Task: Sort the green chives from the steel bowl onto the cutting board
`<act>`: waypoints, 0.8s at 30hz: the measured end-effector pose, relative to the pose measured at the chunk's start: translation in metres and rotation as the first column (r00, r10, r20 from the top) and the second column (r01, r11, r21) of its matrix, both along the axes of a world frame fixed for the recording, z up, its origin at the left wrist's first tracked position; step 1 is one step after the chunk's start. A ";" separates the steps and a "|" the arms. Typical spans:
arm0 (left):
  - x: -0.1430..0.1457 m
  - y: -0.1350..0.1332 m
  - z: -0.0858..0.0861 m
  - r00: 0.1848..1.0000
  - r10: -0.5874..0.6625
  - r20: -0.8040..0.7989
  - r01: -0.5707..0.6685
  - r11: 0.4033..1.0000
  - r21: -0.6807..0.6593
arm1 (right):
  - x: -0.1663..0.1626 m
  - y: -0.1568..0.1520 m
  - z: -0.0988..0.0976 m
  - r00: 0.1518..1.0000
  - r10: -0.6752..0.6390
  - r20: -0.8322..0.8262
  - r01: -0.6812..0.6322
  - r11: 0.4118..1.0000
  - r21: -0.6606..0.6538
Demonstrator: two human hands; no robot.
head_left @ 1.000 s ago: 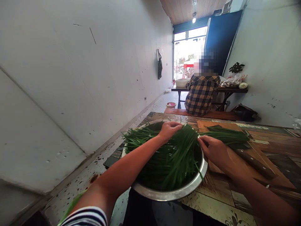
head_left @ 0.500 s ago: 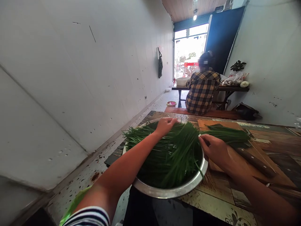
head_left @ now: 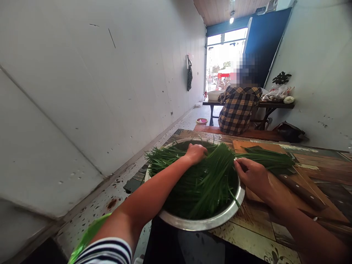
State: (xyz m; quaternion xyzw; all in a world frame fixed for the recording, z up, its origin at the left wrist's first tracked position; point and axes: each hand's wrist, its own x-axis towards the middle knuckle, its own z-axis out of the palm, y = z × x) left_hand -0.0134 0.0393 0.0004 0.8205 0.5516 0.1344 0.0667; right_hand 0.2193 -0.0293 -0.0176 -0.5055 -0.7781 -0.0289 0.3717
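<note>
A wide metal basin [head_left: 189, 224] holds a heap of long, flat green garlic chives [head_left: 213, 183]. My left hand [head_left: 196, 153] reaches over the basin, its fingers curled down into the chives near the far side; the fingertips are partly hidden among the leaves. At the basin's right rim, my right hand [head_left: 251, 171] is closed in a pinch beside the chives. A small pale tip shows at its fingers, too small to name. Another bunch of chives [head_left: 272, 159] lies on a wooden cutting board [head_left: 239, 146] just beyond my right hand.
A knife with a dark riveted handle [head_left: 301, 190] rests on the board. Thin sticks [head_left: 247, 212] lie beside the basin on the wood-patterned table [head_left: 261, 223]. Ahead, a person in a plaid shirt [head_left: 238, 110] sits on a bench [head_left: 203, 129]. A pale wall [head_left: 82, 91] runs along the left.
My left hand has lowered a little into the chives, its fingers curling further down. My right hand keeps its pinch at the rim. The view has shifted slightly.
</note>
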 end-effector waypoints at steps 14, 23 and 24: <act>-0.005 0.002 0.011 0.923 -0.006 0.384 0.006 1.000 0.002 | -0.001 0.000 0.004 0.999 -0.010 0.049 0.011 0.999 -0.032; -0.015 0.013 0.006 0.779 0.070 0.623 -0.005 0.995 -0.104 | -0.001 -0.001 0.006 0.999 -0.001 0.043 0.003 0.999 -0.051; -0.014 0.012 0.006 0.766 0.070 0.639 0.001 0.994 -0.110 | -0.001 -0.001 0.006 0.999 -0.001 0.045 0.003 0.999 -0.049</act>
